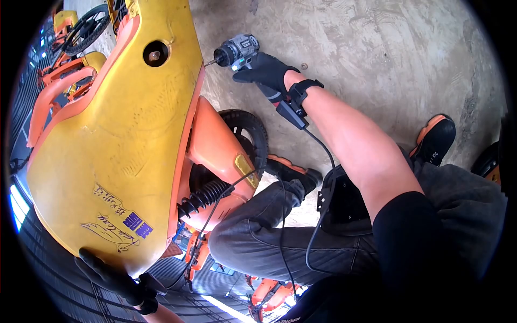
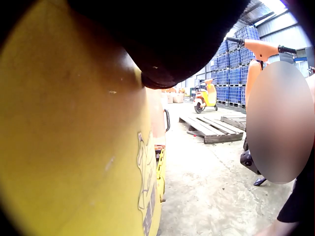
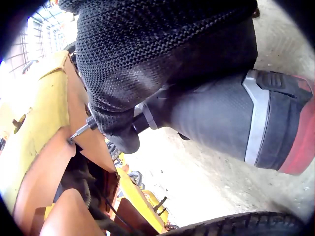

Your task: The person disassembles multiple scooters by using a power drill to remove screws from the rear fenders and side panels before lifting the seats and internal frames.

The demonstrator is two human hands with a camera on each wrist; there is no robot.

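Observation:
In a black glove, my right hand [image 1: 266,72] grips a grey cordless drill [image 1: 237,51] by its handle. The drill bit [image 3: 81,130] points at the edge of the orange lower panel [image 3: 51,162], its tip right at a small dark spot in the right wrist view. A large yellow body panel [image 1: 107,129] of a scooter, with dark lettering and a round hole, fills the left of the head view. My gloved left hand [image 1: 110,277] rests along that panel's near edge with its fingers extended; in the left wrist view the dark glove hides part of the panel.
Below the panel are an orange fender [image 1: 221,145], a black coil spring [image 1: 207,196] and a tyre [image 1: 250,129]. Black cables run from my wrists across my leg. Wooden pallets [image 2: 211,129], another scooter [image 2: 206,96] and stacked blue crates [image 2: 229,73] stand farther off.

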